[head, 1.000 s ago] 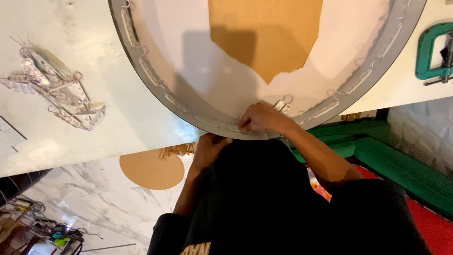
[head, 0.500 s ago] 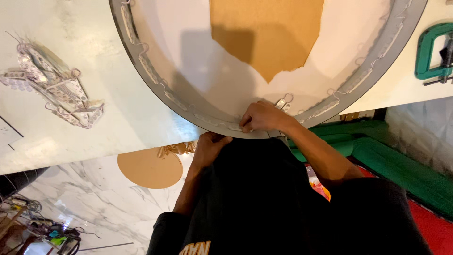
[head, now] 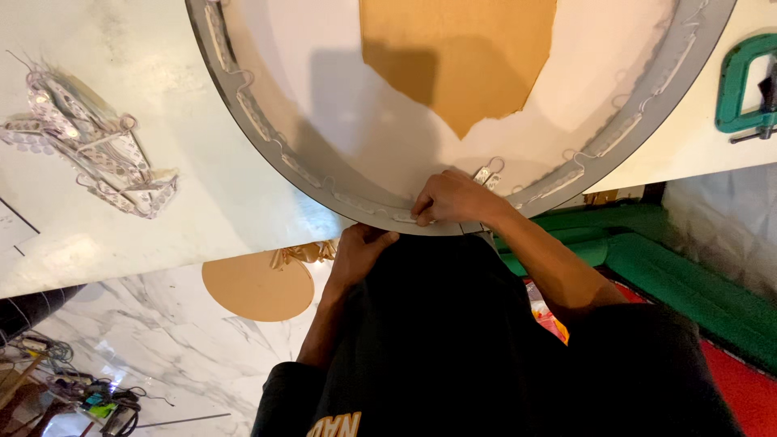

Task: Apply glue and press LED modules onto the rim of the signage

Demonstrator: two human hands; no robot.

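Two hands are seen at the near edge of a large round frame that lies flat on a white table. The right hand is laid on the frame's grey rim, knuckles up, with its fingers pressed together and curled down onto a strip of small white light modules that runs along the inside of the rim. Whether the strip is pinched or only pressed cannot be told, as the fingertips are hidden under the hand. The left hand is held just below the rim at the table's edge, its fingers bent upward against the underside; their grip is hidden as well.

The strip of modules is seen following the curve of the rim on both sides of the right hand, joined by thin looping wires. Inside the frame a white sheet is partly peeled away, so that a brown board is shown at the middle.

A loose bundle of spare modules lies on the table well to the left of the frame. A green clamp is fixed at the table's far right edge. A brown disc is lying on the marble floor below.
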